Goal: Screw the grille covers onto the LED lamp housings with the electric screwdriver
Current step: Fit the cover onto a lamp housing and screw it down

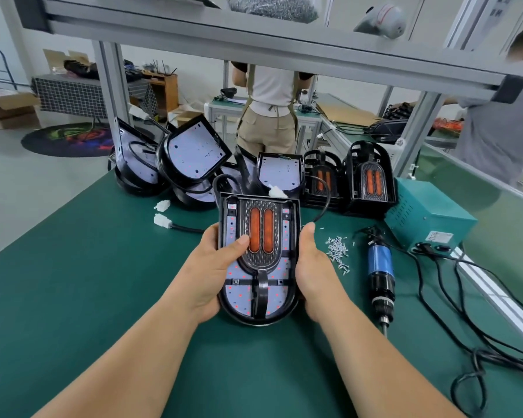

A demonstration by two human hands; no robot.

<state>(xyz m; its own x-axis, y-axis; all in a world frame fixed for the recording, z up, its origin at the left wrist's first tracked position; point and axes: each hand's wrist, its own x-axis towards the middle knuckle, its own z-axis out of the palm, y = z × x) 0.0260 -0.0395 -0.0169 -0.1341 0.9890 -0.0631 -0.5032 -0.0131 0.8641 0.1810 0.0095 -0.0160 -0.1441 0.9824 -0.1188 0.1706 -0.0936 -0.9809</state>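
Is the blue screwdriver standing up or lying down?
Lying down. The blue-and-black electric screwdriver rests flat on the green table mat, beside the small silver screws; neither hand touches it.

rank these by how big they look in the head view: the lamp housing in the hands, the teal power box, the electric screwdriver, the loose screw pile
1. lamp housing, though nearness to the camera inflates it
2. teal power box, similar in area, so first place is unsure
3. electric screwdriver
4. screw pile
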